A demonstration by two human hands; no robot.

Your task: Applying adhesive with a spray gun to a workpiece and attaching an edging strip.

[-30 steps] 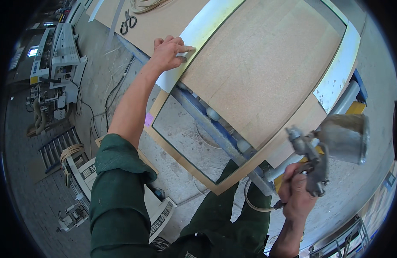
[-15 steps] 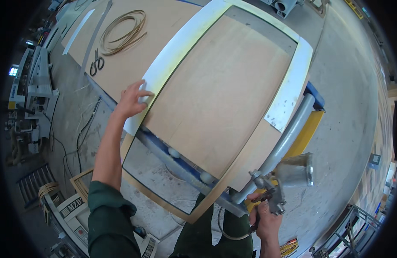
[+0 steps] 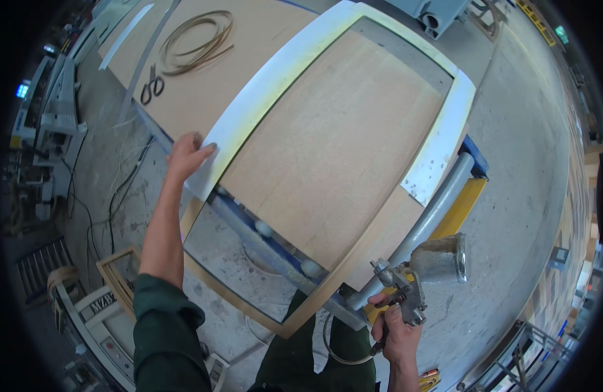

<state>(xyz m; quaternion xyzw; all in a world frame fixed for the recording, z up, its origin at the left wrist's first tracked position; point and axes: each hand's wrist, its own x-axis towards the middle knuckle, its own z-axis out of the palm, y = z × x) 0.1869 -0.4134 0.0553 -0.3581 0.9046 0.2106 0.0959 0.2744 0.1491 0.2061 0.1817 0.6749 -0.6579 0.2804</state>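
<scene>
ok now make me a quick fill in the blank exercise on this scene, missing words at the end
1. The spray gun is held in the person's ____ hand.
2. The side of the frame by the left hand is coloured white and pale ____.
3. Seen from the person, the scissors lie to the ____ of the frame.
4. The sleeve on the person's left arm is dark ____.

Missing words: right; yellow; left; green
</scene>
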